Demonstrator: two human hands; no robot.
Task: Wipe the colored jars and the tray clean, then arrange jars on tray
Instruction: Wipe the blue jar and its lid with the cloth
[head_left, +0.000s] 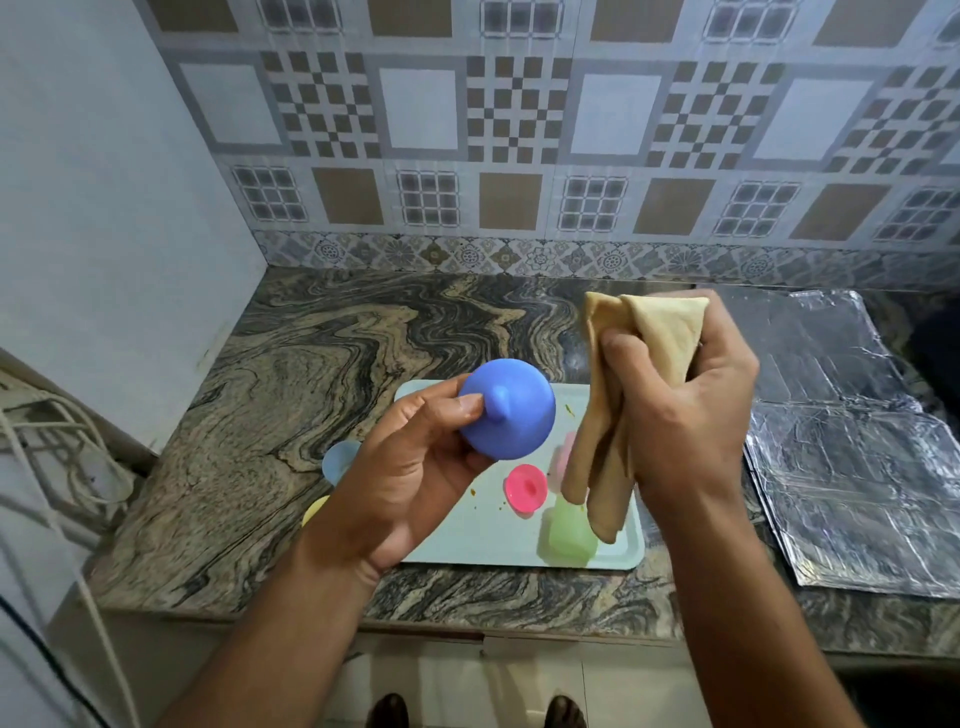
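My left hand grips a blue domed jar lid with a small knob, held above the pale tray. My right hand holds a folded tan cloth that hangs down beside the lid without touching it. On the tray lie a pink lid, a green jar and a pink jar mostly hidden by the cloth. A light blue jar and a yellow piece sit left of the tray, partly behind my left wrist. Small yellow crumbs dot the tray.
The marbled stone counter ends at a front edge below the tray. Crinkled foil sheets cover the counter to the right. A wall stands at the left, with white cables hanging beside it. A tiled wall rises behind.
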